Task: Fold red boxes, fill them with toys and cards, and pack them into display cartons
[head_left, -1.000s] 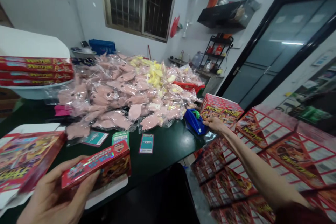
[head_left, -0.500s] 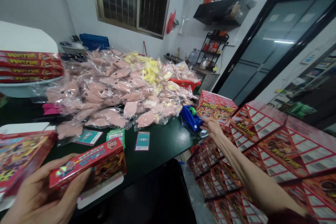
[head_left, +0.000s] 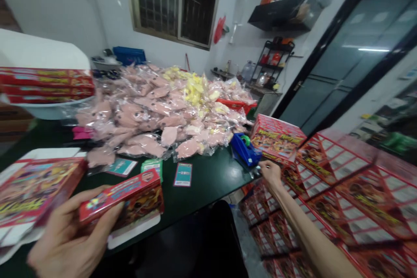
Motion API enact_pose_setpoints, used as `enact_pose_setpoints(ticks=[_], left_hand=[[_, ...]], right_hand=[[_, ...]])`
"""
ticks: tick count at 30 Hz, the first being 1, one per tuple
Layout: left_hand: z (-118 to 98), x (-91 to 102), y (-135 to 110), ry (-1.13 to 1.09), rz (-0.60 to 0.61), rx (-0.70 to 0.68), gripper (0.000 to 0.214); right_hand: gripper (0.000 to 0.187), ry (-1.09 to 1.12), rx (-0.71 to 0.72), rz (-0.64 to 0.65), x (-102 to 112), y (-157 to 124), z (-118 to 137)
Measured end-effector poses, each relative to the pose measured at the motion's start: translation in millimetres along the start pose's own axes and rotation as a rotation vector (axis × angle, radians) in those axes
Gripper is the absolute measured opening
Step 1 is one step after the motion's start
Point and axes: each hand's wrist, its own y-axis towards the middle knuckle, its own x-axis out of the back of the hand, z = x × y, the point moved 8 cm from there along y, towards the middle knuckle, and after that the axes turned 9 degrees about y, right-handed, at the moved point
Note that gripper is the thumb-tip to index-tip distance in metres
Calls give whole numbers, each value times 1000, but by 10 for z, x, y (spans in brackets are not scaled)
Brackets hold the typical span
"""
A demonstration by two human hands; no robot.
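My left hand (head_left: 76,230) grips a small red printed box (head_left: 130,202), its fingers and thumb wrapped round the near end; a white flap shows beneath the box. Out to the right, my right hand (head_left: 272,173) is closed just off the front end of a blue tape dispenser (head_left: 246,150) with a green roll core. What its fingers pinch, if anything, is too small and blurred to make out. Behind the held box lie a stack of green cards (head_left: 152,166), a teal card (head_left: 183,175) and further teal cards (head_left: 122,167).
Bagged pink plush toys (head_left: 143,108) cover the back of the dark green table (head_left: 208,178). A larger red box (head_left: 42,191) with white flaps lies at left, below a pale basin (head_left: 48,110) holding red boxes. Red display boxes (head_left: 352,200) are stacked on the right.
My right hand has drawn away from the dispenser's front end, toward the right and down, and its fingers have closed. The left hand keeps its hold on the box. The view has shifted slightly left.
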Motion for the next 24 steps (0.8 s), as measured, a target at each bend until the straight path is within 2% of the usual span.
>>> enact_pose_setpoints(ticks=[2, 4, 5, 6, 8, 10, 11, 12, 14, 16, 17, 20, 24], left_hand=[[-83, -26, -77, -33, 51, -16, 39], [-156, -67, -113, -69, 111, -40, 34], [-175, -71, -116, -86, 121, -43, 33], [-190, -70, -115, -101, 128, -47, 32], [-208, -59, -113, -121, 137, -55, 33], [-221, -51, -121, -133, 151, -63, 33], [-226, -50, -129, -141, 158, -64, 33], [-229, -51, -137, -153, 164, -63, 32], [-229, -58, -152, -185, 176, -54, 32], [-220, -73, -168, -217, 191, -38, 32], [-210, -82, -176, -229, 198, -25, 33], [-177, -108, -207, -268, 223, 10, 34], [-181, -108, -233, -308, 236, -23, 38]], right_hand=[[24, -20, 82, 41, -17, -229, 177], [20, -12, 140, 116, -185, -593, 359], [19, -4, 172, 186, -334, -831, 477], [20, 0, 233, 308, -537, -1114, 637], [16, 45, 383, 485, -896, -1719, 1037], [10, 141, 496, 606, -1184, -2246, 1446], [7, 203, 504, 641, -1295, -2435, 1608], [10, 276, 475, 683, -1400, -2579, 1729], [34, 424, 335, 768, -1587, -2768, 1844], [54, 539, 169, 844, -1738, -2894, 1837], [57, 573, 106, 867, -1795, -2944, 1810], [45, 605, -10, 884, -1906, -3043, 1701], [35, 577, -82, 877, -1992, -3090, 1601]])
